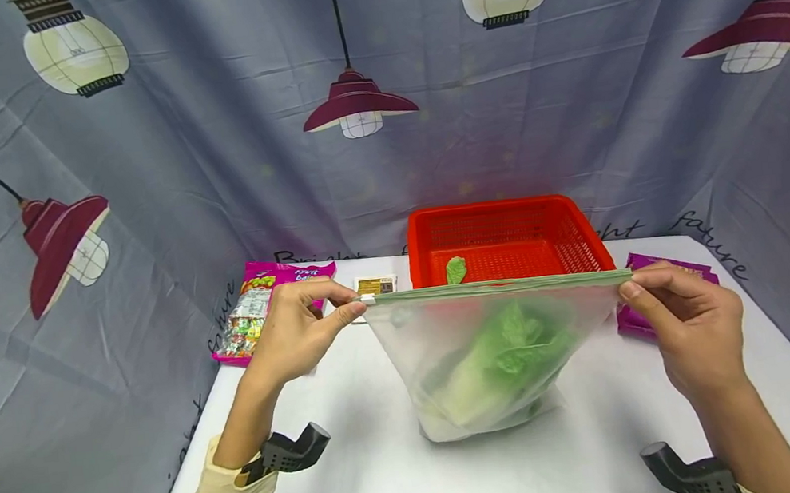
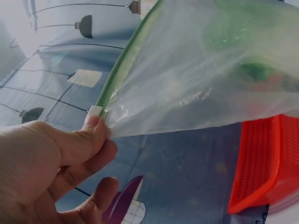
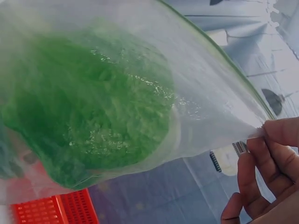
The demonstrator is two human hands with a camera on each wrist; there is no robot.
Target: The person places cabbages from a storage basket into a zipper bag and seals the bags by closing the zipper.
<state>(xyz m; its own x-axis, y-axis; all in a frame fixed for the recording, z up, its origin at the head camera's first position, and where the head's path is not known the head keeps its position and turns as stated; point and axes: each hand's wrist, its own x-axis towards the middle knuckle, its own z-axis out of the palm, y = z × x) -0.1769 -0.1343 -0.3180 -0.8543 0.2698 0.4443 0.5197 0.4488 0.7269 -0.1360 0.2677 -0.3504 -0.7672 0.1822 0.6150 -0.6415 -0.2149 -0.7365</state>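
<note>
A clear zip bag (image 1: 485,349) with a green seal strip stands on the white table (image 1: 390,472), stretched taut between both hands. Inside it lies a green leafy vegetable (image 1: 508,355), also seen through the plastic (image 3: 93,112). My left hand (image 1: 298,329) pinches the white slider tab at the bag's left top corner (image 2: 96,114). My right hand (image 1: 684,312) pinches the right top corner (image 3: 261,133). The seal line runs straight between them.
A red plastic basket (image 1: 508,222) stands behind the bag with one green leaf (image 1: 455,269) inside. A pink candy packet (image 1: 260,305) lies at back left, a small box (image 1: 375,285) beside it, and a purple packet (image 1: 644,321) at right. Printed curtains enclose the table.
</note>
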